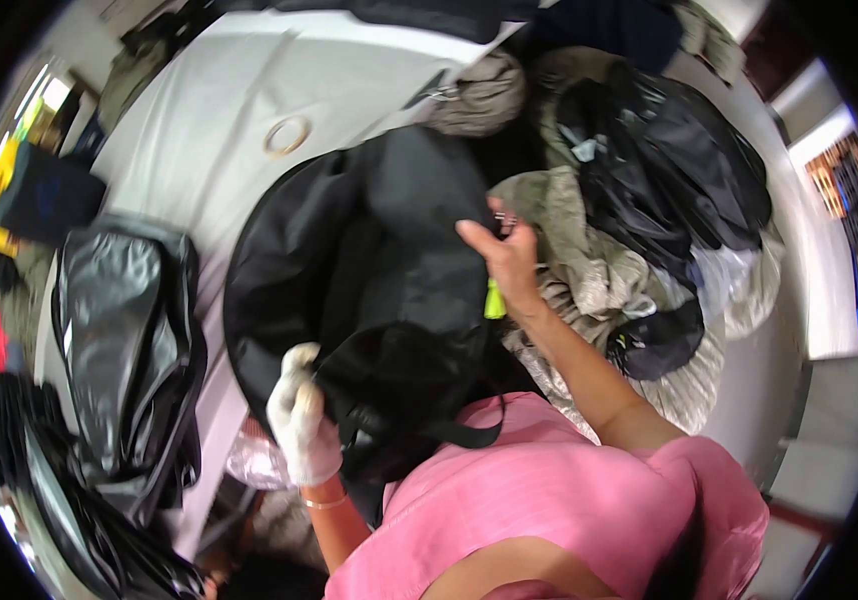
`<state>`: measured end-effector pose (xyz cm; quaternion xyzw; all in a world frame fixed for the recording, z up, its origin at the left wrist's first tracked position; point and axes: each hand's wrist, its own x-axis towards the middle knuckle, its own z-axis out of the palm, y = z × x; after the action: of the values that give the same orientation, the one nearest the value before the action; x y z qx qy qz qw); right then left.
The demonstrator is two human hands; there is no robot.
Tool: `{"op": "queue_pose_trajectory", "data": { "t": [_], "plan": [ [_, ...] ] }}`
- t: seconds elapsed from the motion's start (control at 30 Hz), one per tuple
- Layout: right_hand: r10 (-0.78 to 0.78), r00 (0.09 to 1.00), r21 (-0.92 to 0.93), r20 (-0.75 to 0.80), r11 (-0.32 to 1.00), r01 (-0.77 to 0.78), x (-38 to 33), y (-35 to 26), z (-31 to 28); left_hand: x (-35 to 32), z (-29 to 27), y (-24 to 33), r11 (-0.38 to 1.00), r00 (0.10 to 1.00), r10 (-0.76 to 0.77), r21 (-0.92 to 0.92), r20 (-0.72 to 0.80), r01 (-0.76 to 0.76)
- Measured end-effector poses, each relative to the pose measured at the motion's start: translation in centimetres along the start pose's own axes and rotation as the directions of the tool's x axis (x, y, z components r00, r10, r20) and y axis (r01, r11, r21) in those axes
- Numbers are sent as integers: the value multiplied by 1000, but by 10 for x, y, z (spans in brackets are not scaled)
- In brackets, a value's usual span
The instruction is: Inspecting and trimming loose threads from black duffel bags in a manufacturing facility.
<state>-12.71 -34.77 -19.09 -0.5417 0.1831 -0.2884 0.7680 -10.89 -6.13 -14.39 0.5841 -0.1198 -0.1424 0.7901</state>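
A large black fabric bag with a rounded outline lies in front of me, its near part drawn up against my pink shirt. At its near left edge, my left hand, in a white glove, is closed on the black cloth. A black strap loops at the bag's near side. My bare right hand is by the bag's right edge, thumb spread away from the other fingers. Those fingers are blurred and partly curled. Just below it a neon yellow tab shows against the bag.
A tape roll lies on the pale table beyond the bag. Shiny black bags sit at the left. On the right are heaped grey-green cloth and black bags. A bundled grey-brown piece lies at the back.
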Motion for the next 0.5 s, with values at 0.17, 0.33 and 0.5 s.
{"op": "queue_pose_trajectory", "data": {
  "t": [0.17, 0.33, 0.5],
  "plan": [
    [-137, 972, 140, 189, 984, 112, -11, -73, 34, -15, 8, 26, 947, 954, 283, 130, 101, -295],
    [-441, 896, -93, -53, 895, 435, -6, -183, 25, -31, 28, 40, 943, 934, 333, -27, 129, -332],
    [-789, 607, -588, -95, 536, 605, -9, -318, 1, -38, 15, 43, 957, 932, 284, -8, 226, -290]
  ]
}}
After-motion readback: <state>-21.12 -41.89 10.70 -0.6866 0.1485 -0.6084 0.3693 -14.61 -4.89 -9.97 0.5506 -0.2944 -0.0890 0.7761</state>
